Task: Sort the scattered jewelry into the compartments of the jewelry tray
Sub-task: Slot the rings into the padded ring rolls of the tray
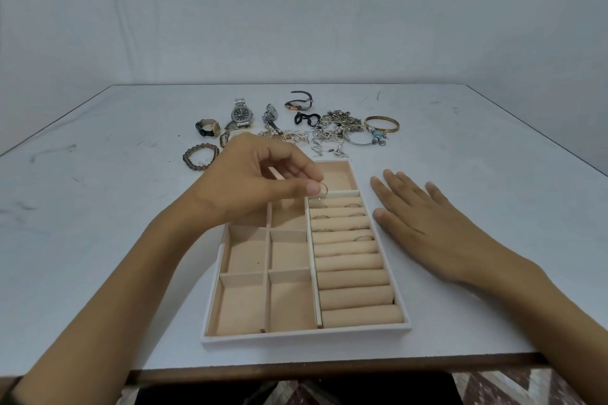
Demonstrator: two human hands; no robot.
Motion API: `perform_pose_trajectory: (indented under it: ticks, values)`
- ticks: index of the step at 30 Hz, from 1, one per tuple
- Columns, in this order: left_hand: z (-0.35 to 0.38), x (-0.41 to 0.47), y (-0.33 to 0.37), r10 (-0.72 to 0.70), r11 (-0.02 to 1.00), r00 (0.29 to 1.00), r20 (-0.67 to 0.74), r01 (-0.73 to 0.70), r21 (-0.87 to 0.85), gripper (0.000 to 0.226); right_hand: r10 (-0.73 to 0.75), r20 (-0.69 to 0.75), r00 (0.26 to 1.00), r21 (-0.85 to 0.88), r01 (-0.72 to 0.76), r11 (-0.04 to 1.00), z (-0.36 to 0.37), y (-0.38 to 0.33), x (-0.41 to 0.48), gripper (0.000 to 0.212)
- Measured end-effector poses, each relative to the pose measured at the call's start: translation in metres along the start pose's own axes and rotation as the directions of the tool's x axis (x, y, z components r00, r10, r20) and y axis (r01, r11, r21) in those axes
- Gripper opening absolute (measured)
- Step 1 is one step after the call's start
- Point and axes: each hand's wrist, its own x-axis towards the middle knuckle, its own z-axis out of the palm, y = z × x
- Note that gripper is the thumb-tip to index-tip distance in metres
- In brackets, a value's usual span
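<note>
A beige jewelry tray (306, 334) with a white rim lies in front of me, square compartments on its left and padded ring rolls (353, 261) on its right. Several rings sit in the upper ring slots. My left hand (260, 184) hovers over the tray's far half and pinches a thin ring (324, 189) between thumb and fingertips, just above the topmost ring roll. Flat on the table, fingers straight, my right hand (424, 210) rests beside the tray's right rim. Scattered jewelry (332, 133) lies beyond the tray.
Behind the tray lie several watches (242, 115), a brown bead bracelet (200, 158), a gold bangle (382, 124), a black cord piece (306, 118) and a tangle of silver earrings and chains. The table's near edge (329, 368) runs just below the tray.
</note>
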Motion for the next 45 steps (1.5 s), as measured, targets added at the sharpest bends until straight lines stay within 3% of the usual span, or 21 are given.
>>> perform_pose_trajectory:
  ticks: [5, 10, 25, 30, 45]
  values:
    - [0.003, -0.005, 0.003, 0.014, 1.000, 0.978, 0.206, -0.012, -0.012, 0.022, 0.024, -0.041, 0.999, 0.036, -0.023, 0.999, 0.001, -0.003, 0.000, 0.056]
    - [0.007, -0.006, 0.001, 0.002, 1.000, 0.951, 0.310, -0.009, 0.021, 0.015, 0.040, -0.042, 0.998, 0.047, -0.038, 0.998, 0.000, -0.004, 0.000, 0.057]
    - [0.003, -0.005, -0.007, 0.084, 0.988, 0.915, 0.394, -0.128, 0.088, 0.014, 0.042, -0.056, 0.998, 0.074, -0.038, 0.997, 0.001, -0.004, 0.000, 0.057]
    - [0.003, -0.004, -0.004, 0.080, 0.994, 0.951, 0.300, -0.100, 0.052, 0.014, 0.045, -0.051, 0.998, 0.059, -0.042, 0.997, 0.001, -0.004, 0.001, 0.058]
    - [0.009, -0.003, -0.007, 0.011, 0.994, 0.925, 0.379, -0.050, 0.092, 0.014, 0.041, -0.068, 0.997, 0.058, -0.037, 0.998, 0.004, -0.002, 0.003, 0.062]
